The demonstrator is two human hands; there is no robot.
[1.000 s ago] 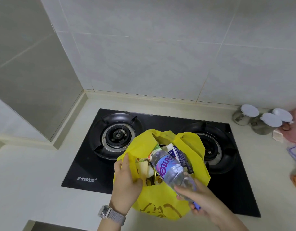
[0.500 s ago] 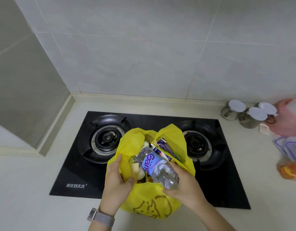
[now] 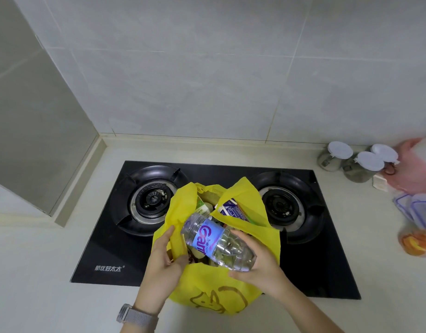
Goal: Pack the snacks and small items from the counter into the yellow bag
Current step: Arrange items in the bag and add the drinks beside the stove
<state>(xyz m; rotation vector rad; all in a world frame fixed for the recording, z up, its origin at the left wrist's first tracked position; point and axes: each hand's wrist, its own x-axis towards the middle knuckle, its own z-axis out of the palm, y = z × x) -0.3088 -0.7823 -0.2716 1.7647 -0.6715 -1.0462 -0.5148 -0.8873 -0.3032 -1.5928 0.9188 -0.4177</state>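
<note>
Gripping the clear water bottle (image 3: 216, 243) at its base, the right hand (image 3: 260, 267) tips it into the yellow bag (image 3: 207, 289); left hand (image 3: 162, 263) holds the soft rim. Slick, likely light plastic suits a mid-body grasp.

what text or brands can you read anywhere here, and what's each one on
"Gan", large purple letters cut off by the curve, on the blue label of the bottle gripped by the right hand.
White Chinese brand characters on the front left of the stove: too blurred to read surely.
Fine print on the blue-and-white carton inside the bag: too small to read.
The bag's front bears a brown drawing, no words.
</note>
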